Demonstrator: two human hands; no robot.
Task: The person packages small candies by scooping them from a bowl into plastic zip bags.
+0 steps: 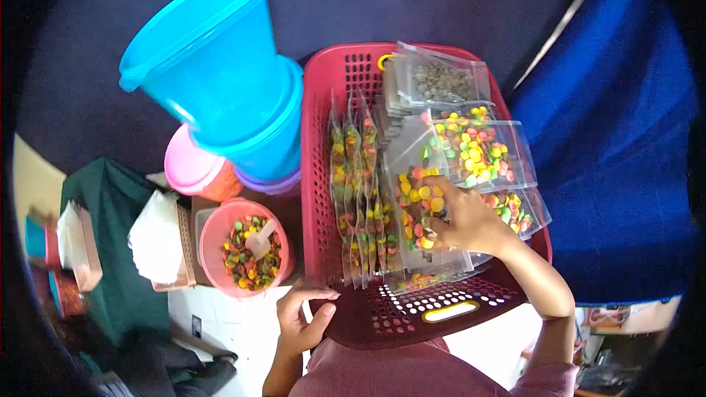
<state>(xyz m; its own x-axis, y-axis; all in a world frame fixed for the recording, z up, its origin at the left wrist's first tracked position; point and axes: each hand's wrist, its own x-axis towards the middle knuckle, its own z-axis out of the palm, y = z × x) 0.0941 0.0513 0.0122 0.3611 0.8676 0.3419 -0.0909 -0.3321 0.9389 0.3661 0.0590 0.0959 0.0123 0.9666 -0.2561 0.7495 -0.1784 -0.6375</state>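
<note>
My right hand (474, 224) reaches into a dark red plastic basket (316, 169). Its thumb and index finger are apart, resting on the face of a clear bag of colourful round candies (414, 195). My left hand (303, 317) is at the near left edge of the basket, fingers stretched toward the rim and thumb apart, with nothing in it. More clear bags of candies (474, 151) lie flat on the right of the basket. Several filled bags (353, 191) stand on edge in a row along the left. At the back sits a bag of dark grey-brown pieces (441, 82).
Left of the basket, stacked blue buckets (213, 51) lean beside a pink-lidded tub (193, 162). A pink bucket (213, 254) holds loose candies and a white scoop (260, 241). White plastic bags (156, 239) fill a woven box. Blue cloth (618, 147) hangs at right. Another person's leg (158, 360) shows lower left.
</note>
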